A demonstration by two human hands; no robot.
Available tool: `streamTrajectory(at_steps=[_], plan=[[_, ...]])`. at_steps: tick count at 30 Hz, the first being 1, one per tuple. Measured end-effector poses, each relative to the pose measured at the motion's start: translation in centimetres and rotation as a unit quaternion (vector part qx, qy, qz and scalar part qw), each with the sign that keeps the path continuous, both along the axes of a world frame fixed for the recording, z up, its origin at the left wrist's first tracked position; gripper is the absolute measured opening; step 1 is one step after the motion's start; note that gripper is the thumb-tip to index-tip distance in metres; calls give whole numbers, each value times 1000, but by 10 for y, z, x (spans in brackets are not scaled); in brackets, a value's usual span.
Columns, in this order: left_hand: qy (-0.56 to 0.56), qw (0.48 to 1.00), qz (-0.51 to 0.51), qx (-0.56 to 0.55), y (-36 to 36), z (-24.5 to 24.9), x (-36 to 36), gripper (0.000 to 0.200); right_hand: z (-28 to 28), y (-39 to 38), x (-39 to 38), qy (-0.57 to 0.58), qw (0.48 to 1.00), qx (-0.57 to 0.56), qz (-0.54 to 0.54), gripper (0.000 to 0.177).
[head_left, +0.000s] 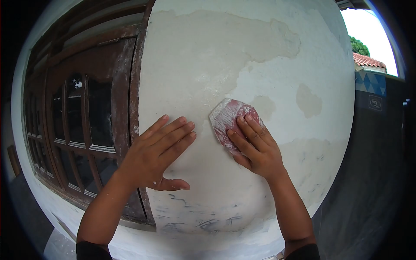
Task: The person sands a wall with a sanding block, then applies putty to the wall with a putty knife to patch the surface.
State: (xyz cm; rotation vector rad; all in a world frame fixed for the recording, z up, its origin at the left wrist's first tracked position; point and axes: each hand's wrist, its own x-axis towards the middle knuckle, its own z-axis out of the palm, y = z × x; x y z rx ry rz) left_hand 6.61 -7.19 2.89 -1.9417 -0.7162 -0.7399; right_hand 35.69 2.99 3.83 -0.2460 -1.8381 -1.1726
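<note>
My right hand (257,147) presses a reddish piece of sandpaper (226,113) against the pale wall (182,86). White dust streaks the sandpaper, mostly on its upper left part. My fingers lie over its right side, with the thumb at its lower edge. To the left, my left hand (158,154) is open with fingers spread and holds nothing. It is at the wall beside the window frame; whether the palm touches the wall is hidden. Damp-looking beige patches mark the wall above and right of the sandpaper.
A brown wooden window (82,112) with dark panes and a raised frame borders the work area on the left. Dark scuffs (208,223) show low on the wall. At the right are a dark surface (364,173), blue-patterned tiles (370,83) and a tiled roof (368,60).
</note>
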Motion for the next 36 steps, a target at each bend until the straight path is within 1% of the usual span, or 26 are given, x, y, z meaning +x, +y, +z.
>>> streamTrajectory(at_steps=[4,6,9,10,12,15,19,21,23,24,25,28,31,33,34,36], plan=[[4,1000,-7,-3,-6,-2,-1,99,-12,7,11,-16,1000,-1,-5,46],[-1,1000,-5,-5,-9,-2,-6,99,-22,9,26,24,1000,-10,10,45],[-2,1000,-4,-5,-6,1,-3,96,-13,9,20,27,999,-6,36,45],[-2,1000,1,-1,-5,1,-1,94,-12,8,19,27,999,-7,35,45],[1,1000,3,1,-5,1,-1,94,-10,7,17,8,1000,-30,-2,45],[0,1000,5,6,-5,-3,-9,97,-21,9,31,23,1000,-13,10,44],[-5,1000,9,15,-2,-1,-10,102,-15,3,25,28,999,-6,23,43],[-3,1000,9,15,-2,-1,-6,102,-10,1,18,-4,1000,-13,-8,43],[-1,1000,11,19,-6,0,-5,101,-16,6,23,-8,1000,-13,-10,43],[0,1000,1,8,-10,-1,-4,98,-20,7,26,-11,1000,-13,-12,43],[1,1000,-10,-1,-13,-1,-5,94,-24,7,29,-11,1000,-11,-12,43],[-10,1000,-14,-7,-12,-3,-3,93,-27,6,29,21,1000,-12,2,43],[-4,1000,-10,2,-3,-1,5,93,-19,2,16,12,1000,-14,5,42],[-2,1000,-7,8,1,-3,5,96,-17,1,13,-2,1000,-24,-15,42],[3,1000,-3,13,2,-3,5,99,-22,2,17,0,1000,-26,-16,42],[0,1000,-6,10,0,-3,0,99,-30,8,29,3,1000,-10,-6,42]])
